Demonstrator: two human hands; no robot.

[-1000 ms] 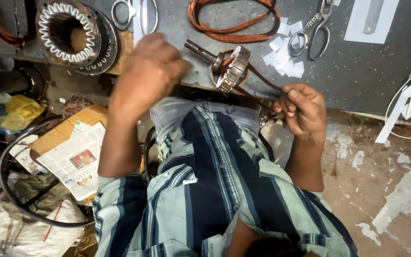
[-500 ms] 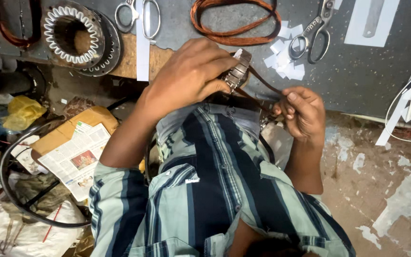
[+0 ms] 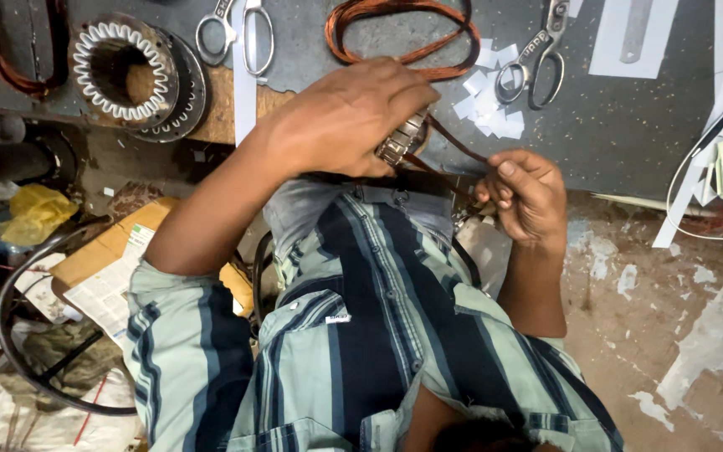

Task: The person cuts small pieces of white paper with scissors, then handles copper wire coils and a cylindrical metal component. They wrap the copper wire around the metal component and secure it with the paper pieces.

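A small metal core (image 3: 401,141) is gripped by the left hand (image 3: 340,117); copper wire (image 3: 453,142) is pinched by the right hand (image 3: 525,194). If pulled unevenly, the wire could probably kink or slip free.

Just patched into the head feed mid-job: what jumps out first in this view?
At centre, the left hand covers a small ribbed metal part at the bench edge, while the right hand pinches the copper wire running from it. Upper left sits a ring-shaped stator core; two pairs of scissors lie along the top.
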